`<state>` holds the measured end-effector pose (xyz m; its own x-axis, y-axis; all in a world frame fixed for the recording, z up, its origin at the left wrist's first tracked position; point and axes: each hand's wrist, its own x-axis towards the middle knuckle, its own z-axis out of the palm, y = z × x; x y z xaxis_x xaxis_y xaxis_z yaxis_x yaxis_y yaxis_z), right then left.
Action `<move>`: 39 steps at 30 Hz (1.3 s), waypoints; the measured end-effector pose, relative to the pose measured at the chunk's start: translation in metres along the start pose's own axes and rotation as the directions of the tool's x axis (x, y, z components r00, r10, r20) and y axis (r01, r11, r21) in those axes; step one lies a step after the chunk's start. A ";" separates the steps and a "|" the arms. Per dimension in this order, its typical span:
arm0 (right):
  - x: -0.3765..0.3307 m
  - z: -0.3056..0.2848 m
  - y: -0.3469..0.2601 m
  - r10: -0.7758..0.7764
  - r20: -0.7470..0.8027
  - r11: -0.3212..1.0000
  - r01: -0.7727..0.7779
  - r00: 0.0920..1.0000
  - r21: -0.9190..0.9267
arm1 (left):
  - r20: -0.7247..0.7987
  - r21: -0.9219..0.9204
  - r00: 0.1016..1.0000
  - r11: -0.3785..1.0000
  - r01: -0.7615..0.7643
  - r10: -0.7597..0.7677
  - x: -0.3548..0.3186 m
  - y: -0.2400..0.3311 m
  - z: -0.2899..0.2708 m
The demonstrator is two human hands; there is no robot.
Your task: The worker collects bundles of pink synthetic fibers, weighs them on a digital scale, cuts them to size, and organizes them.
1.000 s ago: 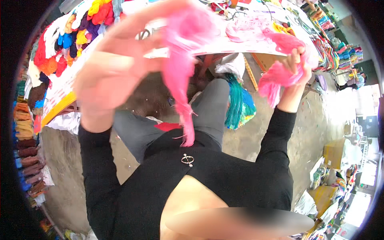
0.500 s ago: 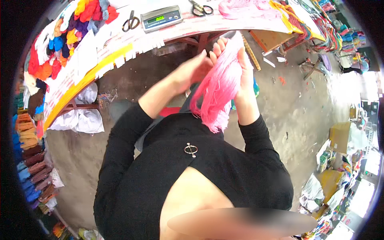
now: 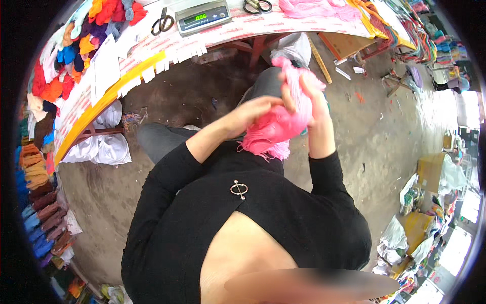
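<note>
A skein of pink yarn (image 3: 278, 124) hangs in front of my body, bunched in the middle with loose strand ends at the bottom. My right hand (image 3: 315, 101) is wrapped round its upper part, the fingertips curling over the front. From the left, my left hand (image 3: 255, 114) closes on the yarn's side lower down; its fingers are somewhat blurred and partly lost against the strands. The upper end of the skein folds over above my right hand.
On the curved table ahead lie a digital scale (image 3: 203, 17), black-handled scissors (image 3: 163, 22), a second pair of scissors (image 3: 257, 5) and more pink yarn (image 3: 319, 9). Coloured yarn bundles (image 3: 63, 55) pile up at left. A wooden stick (image 3: 320, 58) leans below the table.
The skein has come down and is more bunched up. My left hand has moved lower onto the yarn, and my right hand has also dropped slightly, still holding it.
</note>
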<state>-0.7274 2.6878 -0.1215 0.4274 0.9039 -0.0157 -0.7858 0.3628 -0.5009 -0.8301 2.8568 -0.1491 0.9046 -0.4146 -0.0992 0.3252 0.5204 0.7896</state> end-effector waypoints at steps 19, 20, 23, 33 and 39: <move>-0.247 0.002 -0.008 -0.676 0.067 0.716 0.676 0.734 -0.175 | 0.371 0.018 0.925 0.995 -0.097 0.083 0.218 0.096 0.103; -0.255 0.003 -0.009 -0.614 0.147 0.754 0.631 0.775 -0.182 | 0.430 -0.052 0.899 0.996 -0.073 0.088 0.230 0.094 0.118; -0.263 0.002 -0.013 -0.429 0.259 0.882 0.463 0.865 -0.087 | 0.509 -0.213 0.852 0.977 -0.007 0.117 0.247 0.095 0.147; -0.199 0.052 0.021 -0.615 -0.422 0.788 0.530 0.666 -0.313 | -0.076 -0.139 0.997 0.990 -0.011 0.001 0.252 0.001 -0.042; -0.071 0.054 0.017 -0.040 -0.206 0.988 0.008 0.978 -0.153 | 0.317 -0.034 0.777 0.812 0.582 -0.544 0.073 -0.004 -0.061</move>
<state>-0.7951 2.6417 -0.0825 0.5411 0.8229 -0.1733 -0.7045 0.3310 -0.6278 -0.7487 2.8699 -0.1964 0.4388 -0.8417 -0.3145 0.8003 0.2069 0.5628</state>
